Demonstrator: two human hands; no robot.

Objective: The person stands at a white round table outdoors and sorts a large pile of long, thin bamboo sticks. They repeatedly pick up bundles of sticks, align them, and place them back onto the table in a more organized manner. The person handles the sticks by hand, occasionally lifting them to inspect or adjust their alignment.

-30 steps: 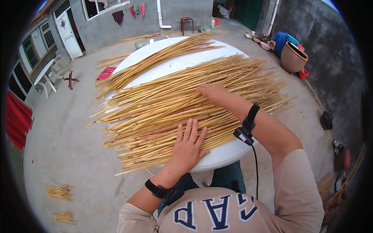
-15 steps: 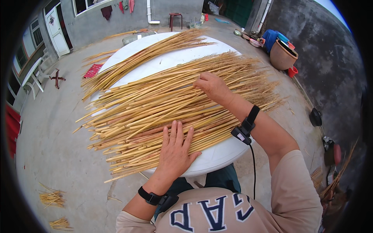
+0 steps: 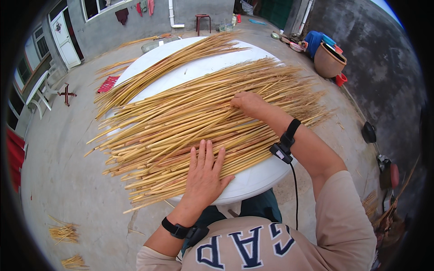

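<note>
A wide layer of dry yellow-brown stalks (image 3: 167, 122) with feathery tops lies across a round white plastic table (image 3: 253, 180). The cut ends point left and the tufts right. My left hand (image 3: 204, 169) rests flat on the near stalks, fingers stretched out and spread. Over the middle of the layer, toward the tufts, my right hand (image 3: 252, 105) is closed, its curled fingertips pinching at a stalk; the hand partly hides that grip. Behind the layer, a separate bundle of the same stalks (image 3: 167, 65) lies at the table's far left.
Small piles of stalk pieces (image 3: 63, 232) lie on the concrete floor at lower left. Beyond the table stand a stool (image 3: 203, 18) and, by the right wall, a large clay pot (image 3: 329, 63). A cable (image 3: 296, 194) hangs from my right wrist strap.
My right hand has shifted slightly right and nearer to me over the stalks, still closed. My left hand stays flat in about the same place.
</note>
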